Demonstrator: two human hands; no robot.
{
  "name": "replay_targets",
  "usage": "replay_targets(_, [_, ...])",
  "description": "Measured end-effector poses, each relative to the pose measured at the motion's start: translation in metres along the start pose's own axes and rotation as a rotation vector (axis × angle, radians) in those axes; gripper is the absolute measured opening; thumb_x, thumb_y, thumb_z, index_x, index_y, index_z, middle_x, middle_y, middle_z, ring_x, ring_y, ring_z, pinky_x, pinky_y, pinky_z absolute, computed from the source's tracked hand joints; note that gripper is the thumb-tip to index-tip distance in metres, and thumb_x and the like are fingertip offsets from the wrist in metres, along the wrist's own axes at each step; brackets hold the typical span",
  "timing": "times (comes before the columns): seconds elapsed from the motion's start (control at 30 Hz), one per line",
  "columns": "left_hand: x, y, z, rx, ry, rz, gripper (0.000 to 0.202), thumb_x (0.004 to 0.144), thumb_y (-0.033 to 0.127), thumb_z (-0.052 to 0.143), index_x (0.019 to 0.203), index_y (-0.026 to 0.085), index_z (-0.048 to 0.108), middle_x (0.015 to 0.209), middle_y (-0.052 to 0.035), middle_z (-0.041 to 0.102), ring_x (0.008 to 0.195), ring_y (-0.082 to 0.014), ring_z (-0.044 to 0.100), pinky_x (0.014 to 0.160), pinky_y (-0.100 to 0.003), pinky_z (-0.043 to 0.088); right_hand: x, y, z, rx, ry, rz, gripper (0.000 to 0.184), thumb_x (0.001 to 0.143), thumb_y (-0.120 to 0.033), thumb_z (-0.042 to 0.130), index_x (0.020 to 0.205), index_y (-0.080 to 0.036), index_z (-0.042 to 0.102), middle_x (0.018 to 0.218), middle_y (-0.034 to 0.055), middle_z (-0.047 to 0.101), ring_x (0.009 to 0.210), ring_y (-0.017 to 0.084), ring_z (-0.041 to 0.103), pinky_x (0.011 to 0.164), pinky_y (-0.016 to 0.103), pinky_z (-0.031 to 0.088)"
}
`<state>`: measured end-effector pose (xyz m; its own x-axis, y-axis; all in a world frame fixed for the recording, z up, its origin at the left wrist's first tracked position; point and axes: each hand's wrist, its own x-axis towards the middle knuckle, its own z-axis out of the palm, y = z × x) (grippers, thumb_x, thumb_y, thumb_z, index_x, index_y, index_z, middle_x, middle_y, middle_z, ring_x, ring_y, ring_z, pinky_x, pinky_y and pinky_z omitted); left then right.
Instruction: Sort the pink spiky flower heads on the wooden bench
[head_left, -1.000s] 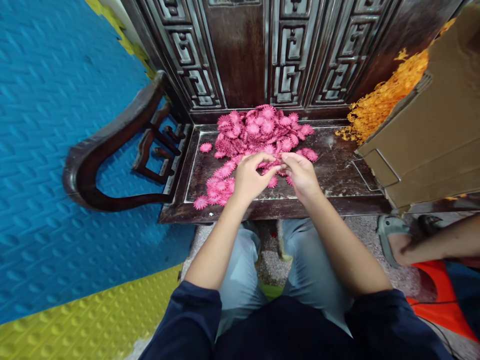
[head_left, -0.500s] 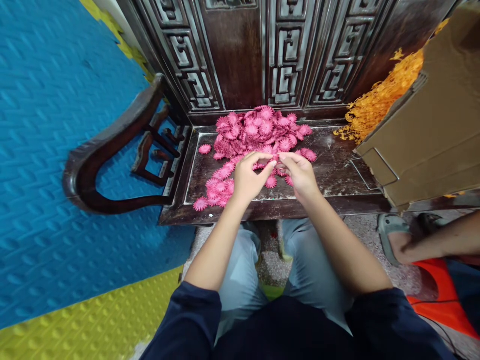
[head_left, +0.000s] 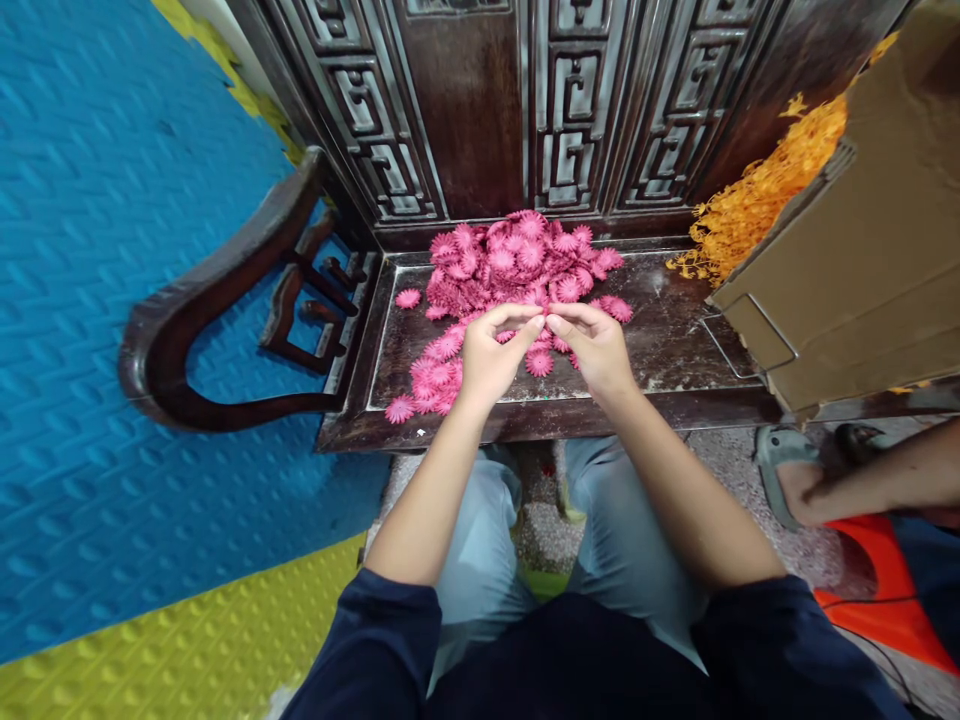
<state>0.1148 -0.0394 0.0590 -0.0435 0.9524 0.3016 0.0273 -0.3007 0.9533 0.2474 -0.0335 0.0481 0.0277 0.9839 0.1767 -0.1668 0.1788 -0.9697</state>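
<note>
Over the dark wooden bench [head_left: 667,340], my left hand [head_left: 491,355] and my right hand [head_left: 596,350] meet at the fingertips. Both pinch a small pink artificial flower piece [head_left: 545,311], most of it covered by the fingers. A heap of pink artificial flowers [head_left: 517,250] lies right behind my hands, and more of them spread to the left toward the bench's front edge. One loose pink flower [head_left: 539,362] rests on the wood just below my fingers, and another single one [head_left: 408,299] sits left of the heap.
A cardboard box [head_left: 847,230] stands at the right, with orange artificial flowers [head_left: 765,190] behind it and a bent wire [head_left: 750,345] at its side. The curved armrest [head_left: 157,340] borders the left. Another person's foot [head_left: 799,480] is at lower right.
My right hand has moved slightly left and its fingertips now meet those of my left hand. The pink flower piece is now more hidden between them.
</note>
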Motion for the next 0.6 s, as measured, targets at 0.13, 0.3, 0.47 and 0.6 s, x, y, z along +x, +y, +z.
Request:
replay_targets(0.13, [0.003,-0.005,-0.002,-0.094,0.001,-0.046,0.017,0.071,0.028,0.071,0.084,0.017,0.071,0.087,-0.0038,0.073,0.079,-0.0131,0.067,0.076,-0.026,0.053,0.001,0.001,-0.001,-0.021,-0.001,-0.031,0.021,0.067,-0.036,0.073,0.084,-0.023,0.07,0.091,0.001,0.072,0.085,0.014,0.066,0.085,0.036,0.052])
replay_targets(0.3, [0.005,-0.011,-0.003,-0.11,-0.011,-0.061,0.016,0.072,0.025,0.069,0.085,0.017,0.069,0.089,-0.0042,0.072,0.081,-0.0137,0.066,0.077,-0.027,0.052,-0.003,-0.002,-0.001,-0.256,-0.007,-0.184,0.02,0.074,-0.034,0.068,0.089,-0.021,0.07,0.094,0.0034,0.071,0.086,0.016,0.065,0.083,0.035,0.051])
replay_targets(0.47, [0.007,-0.014,-0.009,0.107,0.111,0.056,0.006,0.08,0.021,0.06,0.084,0.017,0.061,0.085,-0.0032,0.065,0.08,-0.0142,0.061,0.077,-0.027,0.047,-0.012,-0.01,0.002,-0.884,0.015,-0.417,0.021,0.085,-0.036,0.056,0.091,-0.021,0.07,0.104,0.0062,0.068,0.101,0.02,0.058,0.092,0.039,0.04])
replay_targets(0.6, [0.004,-0.007,-0.013,0.376,0.28,0.283,0.007,0.087,0.023,0.05,0.083,0.018,0.053,0.086,-0.0031,0.057,0.085,-0.0158,0.055,0.081,-0.029,0.044,-0.017,-0.012,0.008,-1.258,-0.207,-0.404,0.027,0.09,-0.03,0.044,0.097,-0.019,0.068,0.104,0.0086,0.068,0.099,0.023,0.056,0.092,0.041,0.034])
